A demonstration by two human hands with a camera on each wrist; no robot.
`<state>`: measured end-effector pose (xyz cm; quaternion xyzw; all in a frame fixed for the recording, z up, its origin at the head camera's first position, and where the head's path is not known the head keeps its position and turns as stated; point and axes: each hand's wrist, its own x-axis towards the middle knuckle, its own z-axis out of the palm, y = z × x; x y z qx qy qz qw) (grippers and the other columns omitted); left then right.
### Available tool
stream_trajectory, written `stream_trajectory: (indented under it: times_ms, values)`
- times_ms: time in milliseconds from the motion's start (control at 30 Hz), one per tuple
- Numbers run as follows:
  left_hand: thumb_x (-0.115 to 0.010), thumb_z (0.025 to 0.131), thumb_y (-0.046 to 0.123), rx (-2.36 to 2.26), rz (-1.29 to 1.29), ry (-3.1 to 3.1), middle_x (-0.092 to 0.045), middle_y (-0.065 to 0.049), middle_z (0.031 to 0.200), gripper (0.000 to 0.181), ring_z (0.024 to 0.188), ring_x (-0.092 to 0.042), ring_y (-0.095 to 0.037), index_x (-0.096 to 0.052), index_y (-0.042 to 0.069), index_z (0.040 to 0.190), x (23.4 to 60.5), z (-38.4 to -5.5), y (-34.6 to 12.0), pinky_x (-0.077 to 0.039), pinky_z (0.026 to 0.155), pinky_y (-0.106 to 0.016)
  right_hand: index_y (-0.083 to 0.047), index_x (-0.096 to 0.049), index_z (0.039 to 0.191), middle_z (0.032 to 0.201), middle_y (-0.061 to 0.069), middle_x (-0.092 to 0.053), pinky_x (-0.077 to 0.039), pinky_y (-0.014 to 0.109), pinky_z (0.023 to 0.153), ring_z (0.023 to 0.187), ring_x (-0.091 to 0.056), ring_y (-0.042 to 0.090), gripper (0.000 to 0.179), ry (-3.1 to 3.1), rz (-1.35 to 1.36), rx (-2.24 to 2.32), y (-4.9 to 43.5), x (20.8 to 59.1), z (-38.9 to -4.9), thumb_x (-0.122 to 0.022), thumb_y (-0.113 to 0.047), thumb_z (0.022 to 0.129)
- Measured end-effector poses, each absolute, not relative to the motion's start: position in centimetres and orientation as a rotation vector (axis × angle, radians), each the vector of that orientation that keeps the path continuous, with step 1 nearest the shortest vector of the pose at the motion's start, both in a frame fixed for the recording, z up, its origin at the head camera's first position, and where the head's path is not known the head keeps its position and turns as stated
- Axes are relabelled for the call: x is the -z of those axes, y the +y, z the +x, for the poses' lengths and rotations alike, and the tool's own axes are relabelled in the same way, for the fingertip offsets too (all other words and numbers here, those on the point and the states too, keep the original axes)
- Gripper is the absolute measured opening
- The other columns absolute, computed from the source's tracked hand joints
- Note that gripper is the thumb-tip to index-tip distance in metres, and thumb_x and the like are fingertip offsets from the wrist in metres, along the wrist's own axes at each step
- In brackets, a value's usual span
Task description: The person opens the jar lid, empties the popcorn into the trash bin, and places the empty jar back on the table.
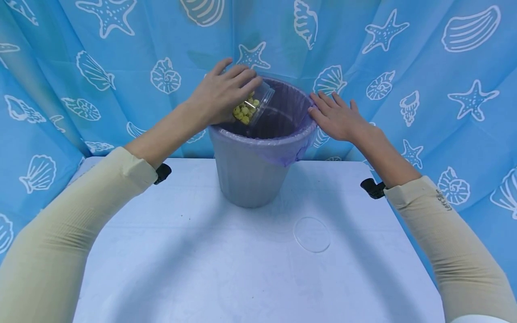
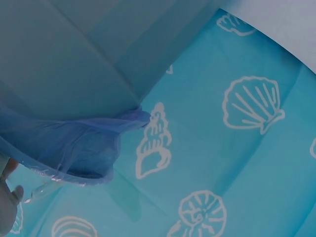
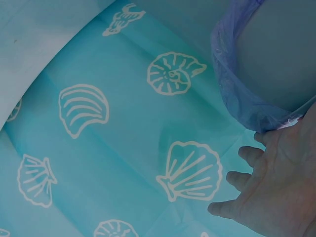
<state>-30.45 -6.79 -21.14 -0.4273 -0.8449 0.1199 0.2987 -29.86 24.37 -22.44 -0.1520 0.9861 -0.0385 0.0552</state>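
In the head view, my left hand (image 1: 221, 93) grips a clear plastic tub (image 1: 265, 95) from above and tips it sideways over the bin's mouth. Yellow popcorn-like pieces (image 1: 245, 111) lie inside it, towards the palm. The grey trash bin (image 1: 249, 168) stands upright, lined with a thin purple bag (image 1: 286, 150) folded over its rim. On the far right of that rim rests my right hand (image 1: 339, 117), palm down with straight, spread fingers. Only a bit of the left hand (image 2: 7, 202) shows in the left wrist view, beside the tub's edge.
A thin, clear round lid (image 1: 312, 234) lies flat on the white table (image 1: 202, 269), in front of the bin and to its right. Behind the table hangs a blue curtain (image 1: 133, 40) printed with shells and starfish.
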Motion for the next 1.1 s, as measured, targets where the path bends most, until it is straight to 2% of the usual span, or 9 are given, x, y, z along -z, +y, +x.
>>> stream_trajectory:
  times_ms: [433, 700, 1100]
  values:
    - [-0.094, 0.067, 0.019, -0.345, -1.168, -2.211, -0.048, -0.017, 0.139, 0.09, 0.132, -0.041, -0.035, -0.041, 0.004, 0.138, 21.17, -30.37, -6.62, -0.02, 0.117, -0.053, -0.017, 0.007, 0.16, 0.165, 0.013, 0.008, 0.014, 0.067, 0.11, 0.148, 0.014, 0.039, 0.069, 2.991, -0.454, 0.124, 24.36, 22.42, -29.88, -0.01, -0.054, 0.104]
    - [-0.09, 0.073, 0.021, -0.426, -1.135, -2.243, -0.044, -0.019, 0.145, 0.093, 0.137, -0.037, -0.036, -0.036, 0.004, 0.146, 20.99, -30.17, -6.38, -0.016, 0.119, -0.052, -0.018, 0.006, 0.16, 0.165, 0.013, 0.008, 0.014, 0.067, 0.11, 0.148, 0.014, 0.039, 0.069, 2.993, -0.45, 0.118, 24.38, 22.43, -29.91, -0.01, -0.054, 0.104]
    - [-0.081, 0.08, 0.008, -0.523, -1.122, -2.143, -0.045, -0.019, 0.142, 0.077, 0.134, -0.04, -0.036, -0.038, 0.004, 0.144, 21.2, -30.27, -6.3, -0.02, 0.118, -0.051, -0.018, 0.006, 0.16, 0.165, 0.013, 0.007, 0.013, 0.067, 0.11, 0.148, 0.013, 0.039, 0.069, 2.995, -0.45, 0.116, 24.4, 22.5, -29.94, -0.01, -0.054, 0.104]
